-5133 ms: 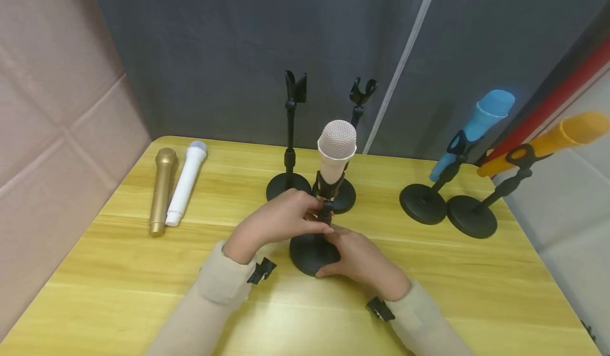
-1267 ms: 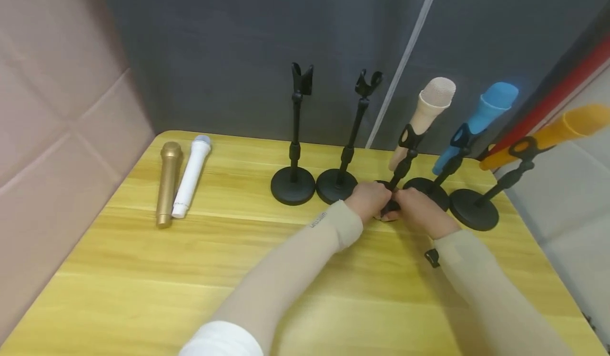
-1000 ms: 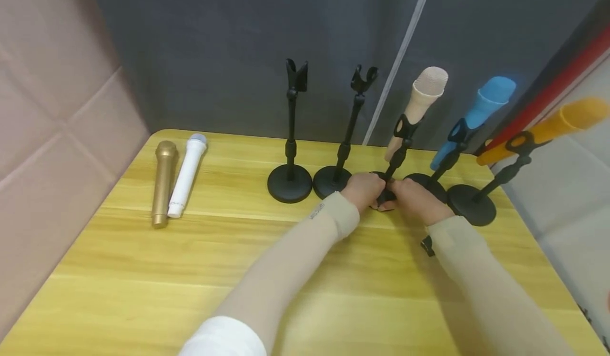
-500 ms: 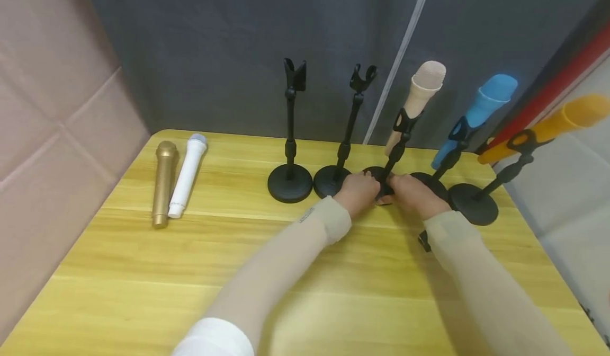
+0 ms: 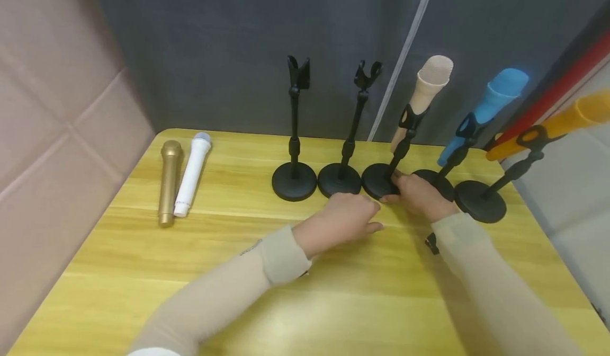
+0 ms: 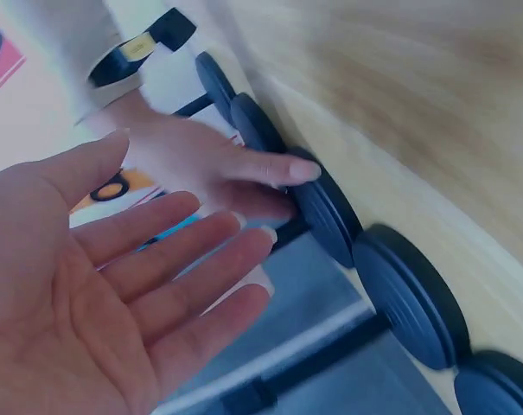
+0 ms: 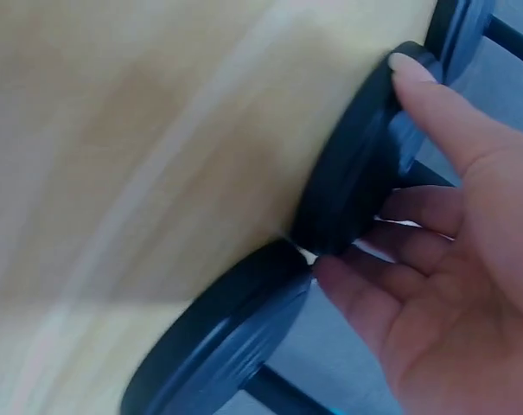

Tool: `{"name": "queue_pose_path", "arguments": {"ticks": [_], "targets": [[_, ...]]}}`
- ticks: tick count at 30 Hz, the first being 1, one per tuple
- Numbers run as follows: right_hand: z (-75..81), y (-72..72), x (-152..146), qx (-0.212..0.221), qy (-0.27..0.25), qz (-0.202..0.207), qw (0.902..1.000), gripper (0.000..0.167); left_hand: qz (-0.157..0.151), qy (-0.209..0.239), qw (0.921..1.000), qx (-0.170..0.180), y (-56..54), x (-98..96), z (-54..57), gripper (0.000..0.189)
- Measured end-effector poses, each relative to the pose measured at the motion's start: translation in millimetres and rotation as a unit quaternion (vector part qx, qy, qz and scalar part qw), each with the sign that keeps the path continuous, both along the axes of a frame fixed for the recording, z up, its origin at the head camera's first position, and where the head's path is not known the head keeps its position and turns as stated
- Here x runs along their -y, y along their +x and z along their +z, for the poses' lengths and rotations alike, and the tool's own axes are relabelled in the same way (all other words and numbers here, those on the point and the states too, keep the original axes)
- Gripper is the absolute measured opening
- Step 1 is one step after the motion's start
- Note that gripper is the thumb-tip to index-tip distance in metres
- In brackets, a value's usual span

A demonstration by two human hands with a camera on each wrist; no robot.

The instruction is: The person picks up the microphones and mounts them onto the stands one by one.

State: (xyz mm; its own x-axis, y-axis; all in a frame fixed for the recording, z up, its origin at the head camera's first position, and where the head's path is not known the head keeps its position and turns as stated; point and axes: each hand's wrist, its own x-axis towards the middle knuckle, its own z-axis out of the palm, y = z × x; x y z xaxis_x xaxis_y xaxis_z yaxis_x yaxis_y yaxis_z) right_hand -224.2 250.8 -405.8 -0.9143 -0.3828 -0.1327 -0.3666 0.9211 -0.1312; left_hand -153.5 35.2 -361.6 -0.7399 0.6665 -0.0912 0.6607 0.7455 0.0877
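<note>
A beige microphone (image 5: 431,78) sits tilted in the clip of a black desk stand (image 5: 376,182), third from the left in a row. My right hand (image 5: 420,194) holds that stand's round base at its right side; in the right wrist view the thumb lies on the rim of the base (image 7: 352,164) and the fingers curl about its other side. My left hand (image 5: 340,219) is off the stand, in front of the second base from the left. The left wrist view shows its palm (image 6: 88,303) with fingers extended, holding nothing.
Two stands with bare clips, a left one (image 5: 294,181) and its neighbour (image 5: 339,179), complete the row's left side. To the right stand a blue microphone (image 5: 498,94) and an orange one (image 5: 579,112) on stands. A gold microphone (image 5: 169,184) and a white one (image 5: 193,176) lie at left.
From the table's middle, the stand with the beige microphone has moved back and right into the row. My left hand has since let go and drawn left and nearer; the right has stayed at the base.
</note>
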Motion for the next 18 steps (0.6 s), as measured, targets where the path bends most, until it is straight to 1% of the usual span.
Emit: {"name": "queue_pose_path", "arguments": {"ticks": [1,4,7,10,12,14,18], "targets": [[-0.7,-0.8,0,0.005,-0.005,-0.003,1.0000,0.074,0.002,0.011,0.9999,-0.003,2.7,7.9,2.9,0.035],[-3.4,-3.2,-3,0.028,-0.019,-0.022,0.9992,0.081,0.008,0.040,0.9990,-0.017,8.1,31.3,7.1,0.031],[-5.6,-4.2,-6,0.047,-0.034,-0.034,0.9977,0.083,0.020,0.063,0.9976,-0.023,11.5,53.5,4.9,0.030],[-5.3,-3.0,-8,0.061,-0.061,-0.055,0.9947,0.083,0.044,0.100,0.9938,-0.021,12.6,76.1,-0.2,0.031],[-3.0,-0.2,-9,0.063,-0.086,-0.077,0.9913,0.082,0.069,0.132,0.9885,-0.028,12.0,91.8,-3.4,0.030],[-0.1,4.2,-8,0.051,-0.114,-0.098,0.9873,0.078,0.103,0.161,0.9808,-0.038,11.2,108.0,-5.2,0.027],[6.7,14.0,-5,0.019,-0.154,-0.126,0.9798,0.074,0.188,0.191,0.9620,-0.053,9.7,140.4,-6.1,0.029]]}}
